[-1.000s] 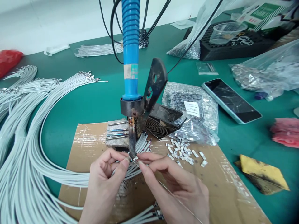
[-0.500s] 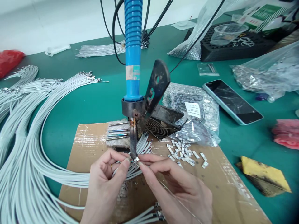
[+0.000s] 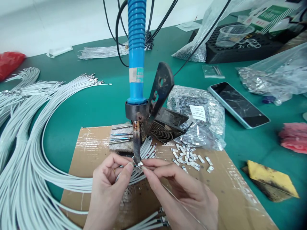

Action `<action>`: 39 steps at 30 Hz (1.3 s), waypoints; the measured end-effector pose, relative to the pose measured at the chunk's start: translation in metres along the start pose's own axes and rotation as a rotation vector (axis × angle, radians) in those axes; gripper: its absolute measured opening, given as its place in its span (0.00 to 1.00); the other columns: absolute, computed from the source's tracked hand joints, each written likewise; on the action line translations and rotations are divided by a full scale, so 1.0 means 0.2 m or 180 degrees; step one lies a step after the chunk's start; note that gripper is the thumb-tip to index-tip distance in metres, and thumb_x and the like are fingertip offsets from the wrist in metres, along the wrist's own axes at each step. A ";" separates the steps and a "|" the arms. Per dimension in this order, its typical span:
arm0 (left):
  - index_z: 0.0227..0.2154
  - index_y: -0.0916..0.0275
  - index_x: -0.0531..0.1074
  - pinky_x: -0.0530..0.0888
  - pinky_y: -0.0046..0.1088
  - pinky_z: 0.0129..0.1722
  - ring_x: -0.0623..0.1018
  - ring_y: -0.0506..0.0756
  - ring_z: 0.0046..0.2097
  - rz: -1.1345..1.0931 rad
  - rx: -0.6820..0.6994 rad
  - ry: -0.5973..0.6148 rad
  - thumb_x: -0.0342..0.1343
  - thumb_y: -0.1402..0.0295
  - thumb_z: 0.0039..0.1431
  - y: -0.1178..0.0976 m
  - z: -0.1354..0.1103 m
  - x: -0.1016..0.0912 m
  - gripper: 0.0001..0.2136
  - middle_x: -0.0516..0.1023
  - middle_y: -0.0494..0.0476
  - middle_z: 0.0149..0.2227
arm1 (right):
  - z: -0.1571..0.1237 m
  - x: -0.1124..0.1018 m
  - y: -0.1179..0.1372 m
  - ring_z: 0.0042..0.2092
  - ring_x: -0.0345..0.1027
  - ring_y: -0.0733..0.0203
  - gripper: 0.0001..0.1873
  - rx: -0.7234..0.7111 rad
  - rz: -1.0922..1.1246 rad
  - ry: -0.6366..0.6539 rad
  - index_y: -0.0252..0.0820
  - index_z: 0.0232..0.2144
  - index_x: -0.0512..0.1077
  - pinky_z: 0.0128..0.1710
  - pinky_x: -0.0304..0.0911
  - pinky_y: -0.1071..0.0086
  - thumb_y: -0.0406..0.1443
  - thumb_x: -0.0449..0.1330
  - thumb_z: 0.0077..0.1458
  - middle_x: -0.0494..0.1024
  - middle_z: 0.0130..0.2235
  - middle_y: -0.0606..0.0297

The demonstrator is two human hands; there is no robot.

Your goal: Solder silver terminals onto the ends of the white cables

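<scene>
Under the tip of a soldering iron [image 3: 137, 143] with a blue handle, my two hands come together. Thumb and forefinger of my left hand [image 3: 110, 183] are pinched just left of the tip; what they hold is hidden. My right hand [image 3: 181, 188] pinches a thin silvery wire [image 3: 184, 208] that trails to the lower right. A small shiny metal tab [image 3: 140, 164] sits between the fingertips, against or very near the iron's tip. White cables [image 3: 148, 148] lie behind and under the fingers.
Loose metal tabs [image 3: 188, 156] lie on the cardboard [image 3: 225, 191]. Long bundles of white cables [image 3: 35, 153] fill the left side. A black metal bracket [image 3: 161, 86] stands beside the iron. A plastic bag [image 3: 211, 127], a phone [image 3: 240, 103] and a stained yellow sponge [image 3: 273, 179] are rightward.
Almost nothing differs. Both hands keep their pinch at the iron's tip; my left hand and wrist have shifted very slightly to the right.
</scene>
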State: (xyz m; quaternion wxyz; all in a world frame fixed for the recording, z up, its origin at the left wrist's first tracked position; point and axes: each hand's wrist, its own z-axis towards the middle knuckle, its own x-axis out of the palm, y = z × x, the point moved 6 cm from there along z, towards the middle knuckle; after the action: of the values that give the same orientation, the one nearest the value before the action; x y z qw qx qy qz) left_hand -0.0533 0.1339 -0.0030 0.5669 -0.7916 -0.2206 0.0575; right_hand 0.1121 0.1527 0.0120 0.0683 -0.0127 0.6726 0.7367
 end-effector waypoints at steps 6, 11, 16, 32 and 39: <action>0.23 0.63 0.78 0.57 0.12 0.19 0.60 0.42 0.20 0.0053 0.0007 -0.0006 0.73 0.68 0.51 0.01 -0.01 0.00 0.09 0.73 0.45 0.21 | 0.00 0.01 0.01 0.33 0.82 0.63 0.10 0.0201 0.0137 -0.0105 0.47 0.21 0.77 0.34 0.75 0.78 0.33 0.69 0.53 0.87 0.34 0.69; 0.23 0.63 0.76 0.55 0.12 0.19 0.58 0.43 0.20 0.0099 -0.0046 -0.0044 0.73 0.67 0.51 0.02 -0.01 -0.01 0.11 0.69 0.44 0.19 | -0.01 0.01 0.00 0.31 0.81 0.65 0.11 0.0361 0.0125 -0.0103 0.45 0.20 0.76 0.32 0.72 0.80 0.34 0.68 0.54 0.87 0.34 0.68; 0.24 0.63 0.75 0.53 0.14 0.18 0.56 0.43 0.20 0.0182 -0.0134 -0.0034 0.72 0.66 0.52 0.04 -0.02 0.00 0.11 0.67 0.43 0.18 | -0.01 0.00 -0.02 0.32 0.81 0.63 0.12 0.0412 0.0013 -0.0068 0.44 0.20 0.75 0.35 0.72 0.78 0.35 0.68 0.54 0.87 0.34 0.66; 0.20 0.64 0.76 0.54 0.15 0.19 0.61 0.41 0.20 0.0131 -0.0031 -0.0346 0.74 0.71 0.45 0.00 -0.03 0.02 0.11 0.72 0.45 0.21 | -0.01 -0.01 0.01 0.32 0.81 0.64 0.11 0.0190 0.0061 -0.0068 0.45 0.22 0.74 0.34 0.73 0.78 0.32 0.68 0.55 0.87 0.34 0.67; 0.22 0.65 0.75 0.53 0.16 0.21 0.59 0.42 0.21 -0.0040 -0.0225 -0.0171 0.76 0.58 0.45 0.03 -0.04 0.01 0.18 0.70 0.46 0.20 | 0.00 -0.02 0.00 0.31 0.82 0.62 0.10 0.0304 -0.0074 -0.0083 0.45 0.24 0.74 0.32 0.74 0.79 0.36 0.67 0.57 0.87 0.31 0.67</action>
State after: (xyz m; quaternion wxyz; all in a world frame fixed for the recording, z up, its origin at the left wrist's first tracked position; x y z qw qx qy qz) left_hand -0.0463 0.1261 -0.0040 0.5328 -0.8079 -0.2426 0.0672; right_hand 0.1161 0.1521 0.0118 0.0861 -0.0075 0.7058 0.7031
